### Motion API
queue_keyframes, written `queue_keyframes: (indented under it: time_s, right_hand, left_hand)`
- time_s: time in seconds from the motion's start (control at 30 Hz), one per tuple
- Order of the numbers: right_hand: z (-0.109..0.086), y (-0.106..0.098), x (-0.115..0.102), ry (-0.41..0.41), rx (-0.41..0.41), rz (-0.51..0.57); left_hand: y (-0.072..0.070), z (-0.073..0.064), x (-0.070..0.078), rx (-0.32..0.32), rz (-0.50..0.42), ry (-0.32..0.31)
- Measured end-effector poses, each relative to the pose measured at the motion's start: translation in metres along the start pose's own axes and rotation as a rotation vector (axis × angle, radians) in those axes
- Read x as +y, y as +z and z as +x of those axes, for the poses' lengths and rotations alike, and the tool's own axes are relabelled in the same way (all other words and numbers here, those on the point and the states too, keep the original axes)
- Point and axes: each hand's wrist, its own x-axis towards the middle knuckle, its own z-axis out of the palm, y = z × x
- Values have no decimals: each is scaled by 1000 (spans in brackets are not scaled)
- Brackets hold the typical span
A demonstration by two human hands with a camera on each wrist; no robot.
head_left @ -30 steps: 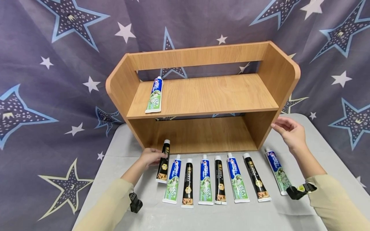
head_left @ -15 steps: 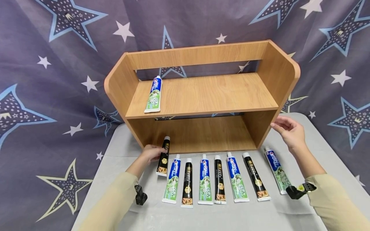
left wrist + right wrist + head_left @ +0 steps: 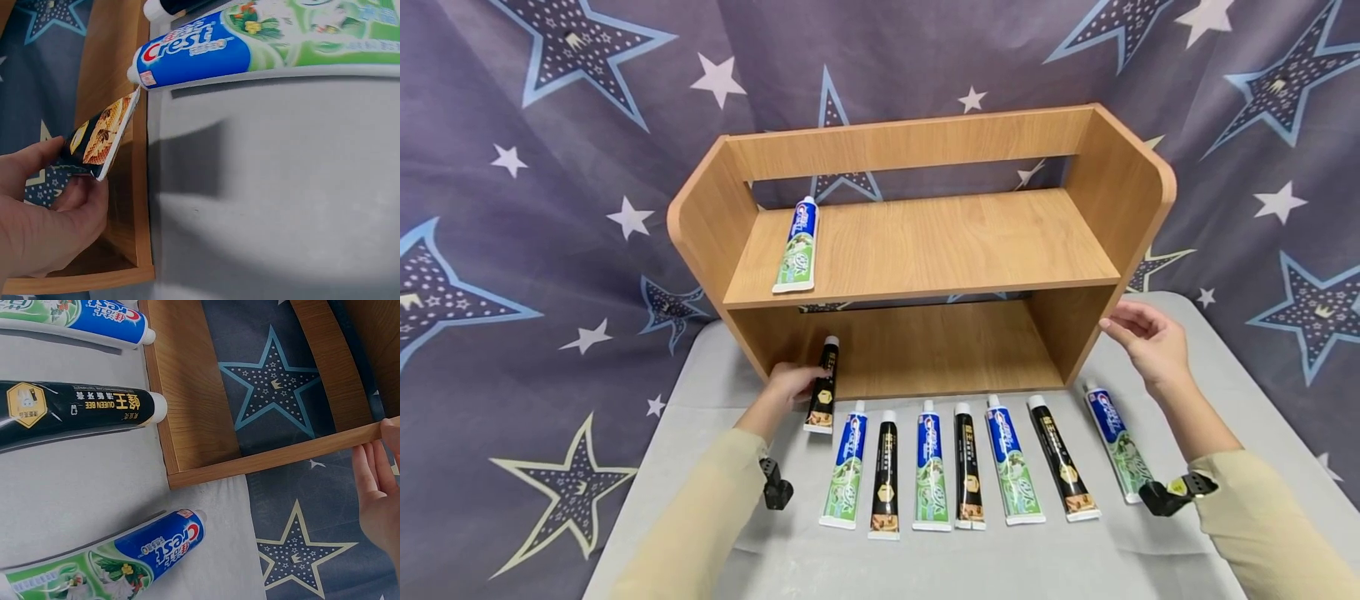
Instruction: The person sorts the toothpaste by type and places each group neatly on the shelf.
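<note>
My left hand point(image 3: 790, 384) pinches a black toothpaste tube point(image 3: 823, 404) between thumb and fingers, at the left front of the lower level of the wooden shelf point(image 3: 925, 287). The tube's cap points into the shelf; its flat end point(image 3: 115, 137) faces outward in the left wrist view. My right hand point(image 3: 1153, 346) grips the front edge of the shelf's right side panel, with the fingers point(image 3: 369, 469) along its outer face. A blue and green Crest toothpaste tube point(image 3: 797, 248) lies at the left of the upper level.
Before the shelf, blue-green Crest tubes point(image 3: 931, 467) and black tubes point(image 3: 886, 479) alternate in a row on the grey tablecloth point(image 3: 1000, 562). Another Crest tube point(image 3: 1118, 446) lies slanted below my right hand. A star-patterned curtain point(image 3: 587, 275) hangs behind.
My left hand has carried the black toothpaste tube forward from the table, its cap end now further over the lower level. My right hand stays at the side panel.
</note>
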Motion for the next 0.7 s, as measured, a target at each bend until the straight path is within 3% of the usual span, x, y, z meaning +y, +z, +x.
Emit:
queue_keyframes:
  time_s: [0.2,0.53,0.7]
  right_hand:
    - [1,-1,2,7,6,-1]
    - [3,2,1,24,0,-25]
    - [2,0,1,10,5,-25]
  left_hand:
    - [2,12,11,55,-68,-31]
    - [6,35,21,129,-95,-3]
    - [16,43,20,168,6,44]
